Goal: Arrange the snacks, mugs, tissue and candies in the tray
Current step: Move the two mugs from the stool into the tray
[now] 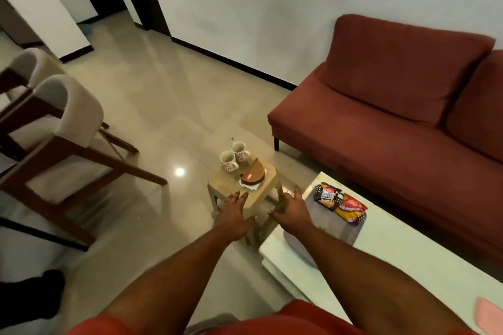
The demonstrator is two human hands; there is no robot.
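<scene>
Left hand (236, 215) and right hand (292, 208): fingers spread wide, empty, over stool (250, 198). Mugs (234, 156) beyond fingertips on stool's far edge. Snacks (340, 200) in tray (326, 221), right of right fingers.

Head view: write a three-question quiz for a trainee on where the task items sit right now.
1. True or false: both mugs stand on the small stool.
2. Which items already lie in the grey tray?
A. the two mugs
B. the snack packets
C. the round brown container
3. Fill in: the left hand and right hand are both ____, fingers spread, holding nothing.

Key:
1. True. They stand at the stool's far edge, next to the round brown container.
2. B. The tray sits on the white table.
3. Open.
</scene>
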